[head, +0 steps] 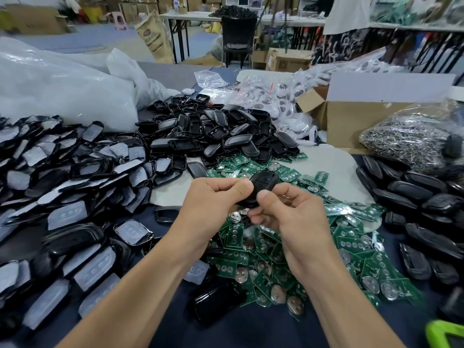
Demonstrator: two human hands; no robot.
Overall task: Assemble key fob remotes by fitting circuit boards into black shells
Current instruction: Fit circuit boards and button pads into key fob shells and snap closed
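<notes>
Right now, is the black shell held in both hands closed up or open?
Cannot tell. The black shell shows only a dark rounded face; the left hand and right hand pinch it, covering its edges.

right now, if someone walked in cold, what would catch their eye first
First the two hands at the centre, the left hand and right hand gripping one black shell between them. Under them spreads a heap of green circuit boards. To the left lies a broad drift of black shells with pale button pads.
</notes>
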